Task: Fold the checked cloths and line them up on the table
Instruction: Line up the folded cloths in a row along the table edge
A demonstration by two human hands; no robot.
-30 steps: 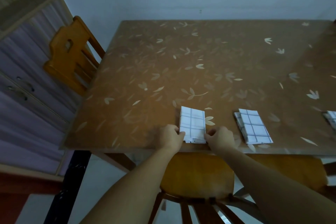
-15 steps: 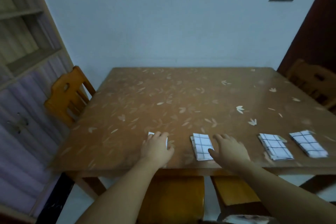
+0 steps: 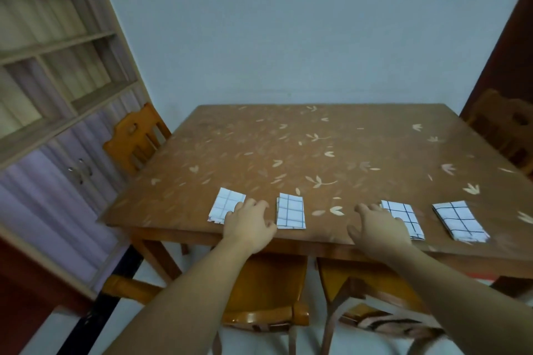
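Several folded white checked cloths lie in a row along the near edge of the brown leaf-patterned table (image 3: 317, 147). From left: one cloth (image 3: 225, 203), a second cloth (image 3: 290, 211), a third cloth (image 3: 403, 217) and the rightmost cloth (image 3: 458, 220). My left hand (image 3: 248, 223) rests with relaxed fingers between the first two cloths, its fingertips touching the leftmost one. My right hand (image 3: 375, 226) lies flat with spread fingers just left of the third cloth, overlapping its near left edge. Neither hand holds anything.
A wooden chair (image 3: 135, 138) stands at the table's left side, another chair (image 3: 507, 127) at the far right. Two chair seats (image 3: 268, 291) sit tucked under the near edge. A shelf cabinet (image 3: 57, 81) fills the left wall.
The view has lifted and pulled back, showing the whole row. My left hand has drawn back off the leftmost cloth. My right hand has moved right, from the second cloth to the third.
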